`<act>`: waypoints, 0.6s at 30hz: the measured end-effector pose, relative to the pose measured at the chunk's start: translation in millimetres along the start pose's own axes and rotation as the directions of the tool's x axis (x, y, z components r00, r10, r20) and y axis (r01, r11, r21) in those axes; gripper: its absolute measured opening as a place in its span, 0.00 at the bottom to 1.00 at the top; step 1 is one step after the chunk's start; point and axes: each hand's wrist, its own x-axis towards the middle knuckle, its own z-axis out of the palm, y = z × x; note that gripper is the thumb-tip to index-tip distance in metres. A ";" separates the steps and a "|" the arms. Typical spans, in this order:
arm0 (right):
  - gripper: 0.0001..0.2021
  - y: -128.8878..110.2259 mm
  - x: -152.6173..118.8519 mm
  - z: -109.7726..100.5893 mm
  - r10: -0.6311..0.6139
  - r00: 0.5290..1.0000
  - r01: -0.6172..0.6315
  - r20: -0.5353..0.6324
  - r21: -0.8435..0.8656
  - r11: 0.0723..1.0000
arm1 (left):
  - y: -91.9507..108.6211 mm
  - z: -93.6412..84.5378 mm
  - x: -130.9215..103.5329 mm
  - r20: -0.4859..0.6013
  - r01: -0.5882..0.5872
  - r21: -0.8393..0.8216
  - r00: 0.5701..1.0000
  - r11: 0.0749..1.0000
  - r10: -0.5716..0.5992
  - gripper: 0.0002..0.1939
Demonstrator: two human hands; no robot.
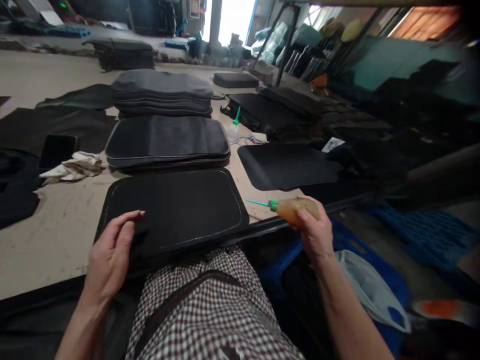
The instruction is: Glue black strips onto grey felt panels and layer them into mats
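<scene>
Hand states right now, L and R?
Left hand: loosely curled by the black panel; whether it grips anything can't be told.
Right hand: closed, holding the amber bottle with the green nozzle.

We're at head height, one camera looking forward and down over the tabletop [56,240], checked garment [217,310] close below.

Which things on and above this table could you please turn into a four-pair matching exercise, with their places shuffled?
1. amber bottle
2. crumpled cloth
3. clear bottle
4. pale-outlined black panel

A. right of the front stack
B. at the near edge of the table
C. in the right hand
D. left of the front stack

Pairs: 1-C, 2-D, 3-A, 4-B.
</scene>
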 end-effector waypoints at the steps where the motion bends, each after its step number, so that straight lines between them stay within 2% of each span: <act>1: 0.27 -0.4 4.3 -2.3 -0.053 0.999 0.053 0.000 -0.089 0.995 | 2.1 6.4 2.3 0.093 -0.074 0.075 0.993 0.994 0.067 0.19; 3: 0.26 -1.9 16.0 2.1 -0.135 0.990 0.140 0.039 -0.192 0.971 | 7.3 20.8 7.9 0.235 -0.248 0.159 0.950 0.956 0.207 0.21; 5: 0.27 -4.1 32.6 16.4 -0.205 0.974 0.222 0.096 -0.232 0.947 | 13.8 36.3 13.5 0.333 -0.387 0.222 0.893 0.895 0.303 0.22; 7: 0.27 -6.4 53.2 36.9 -0.278 0.950 0.307 0.141 -0.268 0.913 | 19.9 50.9 18.1 0.411 -0.477 0.298 0.846 0.827 0.340 0.24; 9: 0.26 -9.1 74.9 59.5 -0.355 0.918 0.394 0.175 -0.313 0.864 | 24.2 63.0 21.0 0.470 -0.526 0.379 0.818 0.761 0.332 0.26; 14: 0.24 -18.3 118.6 107.1 -0.457 0.831 0.554 0.318 -0.390 0.736 | 25.2 78.3 21.6 0.513 -0.559 0.511 0.808 0.653 0.290 0.27; 18: 0.23 -25.1 139.6 125.6 -0.443 0.771 0.628 0.457 -0.431 0.649 | 23.5 80.4 20.4 0.526 -0.574 0.531 0.800 0.623 0.288 0.26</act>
